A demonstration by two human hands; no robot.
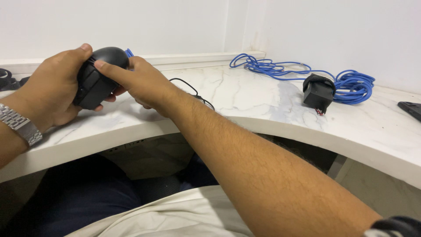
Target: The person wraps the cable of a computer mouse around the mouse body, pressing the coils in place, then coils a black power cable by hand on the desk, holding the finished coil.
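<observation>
Fingers (105,66) of the right hand (140,81) lie across the domed top of a black camera-like device (97,77), index extended along its upper edge, the rest curled behind it — closed on the device. Left hand (50,87) wraps the same device from the other side, thumb over the top, palm against the boxy lower body; grip closed. A metal watch (19,125) sits on the left wrist. Right forearm runs diagonally up from the lower right, crossing the curved front edge of the white marble table (245,98).

Device is held just above the table near its left end, between both hands. A thin black cable (193,93) trails on the table behind the right hand. Toward the right end: a black square unit (319,92) touching a coil of blue cable (346,83) at the back edge.
</observation>
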